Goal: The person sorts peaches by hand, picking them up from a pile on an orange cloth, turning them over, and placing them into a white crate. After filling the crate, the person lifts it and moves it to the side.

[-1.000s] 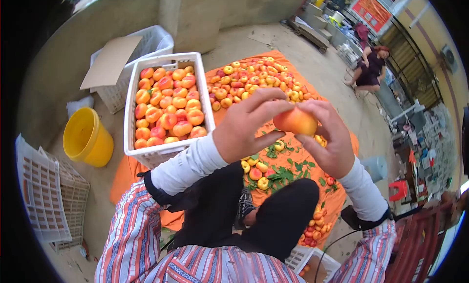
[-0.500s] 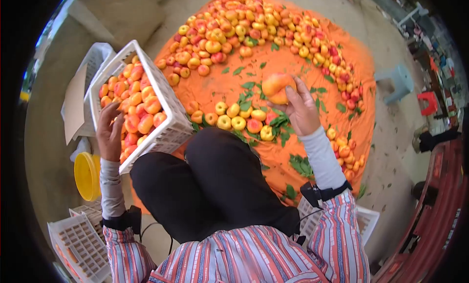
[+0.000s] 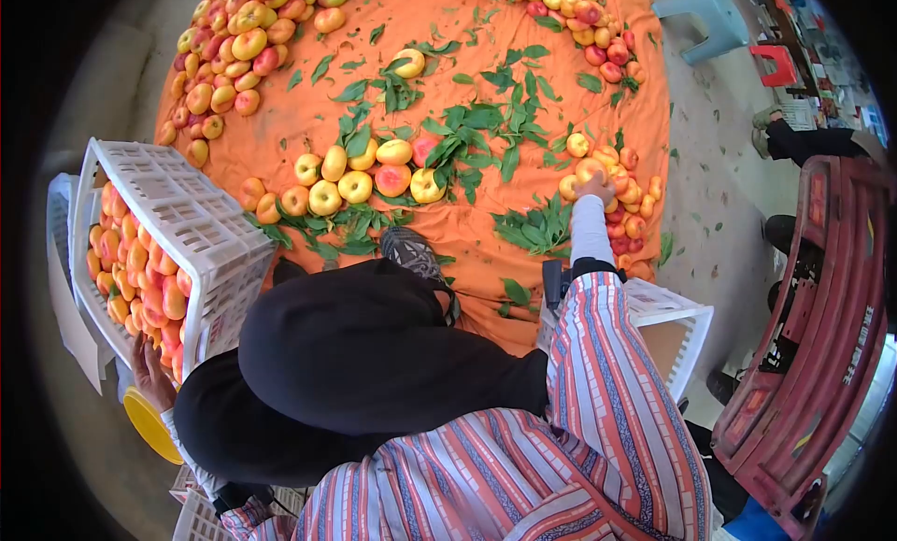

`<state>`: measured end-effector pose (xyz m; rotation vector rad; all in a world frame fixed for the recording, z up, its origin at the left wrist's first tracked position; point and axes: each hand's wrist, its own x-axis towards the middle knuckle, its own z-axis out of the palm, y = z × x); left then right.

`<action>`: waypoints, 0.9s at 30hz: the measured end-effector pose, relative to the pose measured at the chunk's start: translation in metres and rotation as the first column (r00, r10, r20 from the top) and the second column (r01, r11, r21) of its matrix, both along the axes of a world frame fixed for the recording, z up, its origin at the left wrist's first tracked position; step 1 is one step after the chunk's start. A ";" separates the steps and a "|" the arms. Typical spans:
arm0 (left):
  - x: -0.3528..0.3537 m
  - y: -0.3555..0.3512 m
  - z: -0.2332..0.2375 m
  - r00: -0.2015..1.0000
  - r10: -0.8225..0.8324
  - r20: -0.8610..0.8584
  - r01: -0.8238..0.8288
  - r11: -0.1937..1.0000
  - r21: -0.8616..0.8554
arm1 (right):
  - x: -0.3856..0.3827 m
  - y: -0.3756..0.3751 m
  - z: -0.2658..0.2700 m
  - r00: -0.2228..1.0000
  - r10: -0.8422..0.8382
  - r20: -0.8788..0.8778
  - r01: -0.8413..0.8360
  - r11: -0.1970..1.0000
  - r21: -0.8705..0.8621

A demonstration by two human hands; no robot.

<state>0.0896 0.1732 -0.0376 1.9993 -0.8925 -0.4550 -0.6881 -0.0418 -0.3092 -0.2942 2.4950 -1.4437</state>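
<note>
At the right-hand heap, my right hand [image 3: 595,188] has its fingers closed around a yellow-orange flat peach [image 3: 589,170]; my sleeve and the hand's back hide part of the grip. My left hand [image 3: 152,375] is at the near end of a white plastic crate [image 3: 201,219], fingers extended, holding nothing. The crate is filled with orange-red flat peaches [image 3: 145,279]. In front of my feet, a row of yellow and orange peaches [image 3: 355,186] lies on the orange cloth [image 3: 308,130] among loose green leaves [image 3: 467,125].
A large heap of peaches [image 3: 238,46] covers the cloth's far left. A white crate [image 3: 668,317] stands beside my right side, and a yellow bucket [image 3: 149,424] beside my left. Farther right are a blue stool [image 3: 705,22], a red stool [image 3: 775,64] and a red vehicle tailgate [image 3: 813,345].
My right hand has gone from holding a peach up over the cloth to the right-hand heap. My left hand has shifted down along the crate. The view has turned and moved.
</note>
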 end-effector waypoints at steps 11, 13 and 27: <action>-0.029 -0.003 -0.012 1.000 -0.012 0.011 0.011 0.999 0.033 | 0.042 -0.001 0.048 0.527 0.799 -0.289 -0.584 0.588 0.560; -0.037 -0.005 -0.011 1.000 -0.019 -0.011 0.019 0.999 0.044 | 0.115 -0.003 0.054 0.173 0.929 -0.327 -0.874 0.298 0.383; -0.046 0.011 -0.013 1.000 -0.009 -0.002 0.010 1.000 0.013 | 0.326 -0.010 0.054 -0.441 0.888 -0.133 -0.526 -0.135 0.839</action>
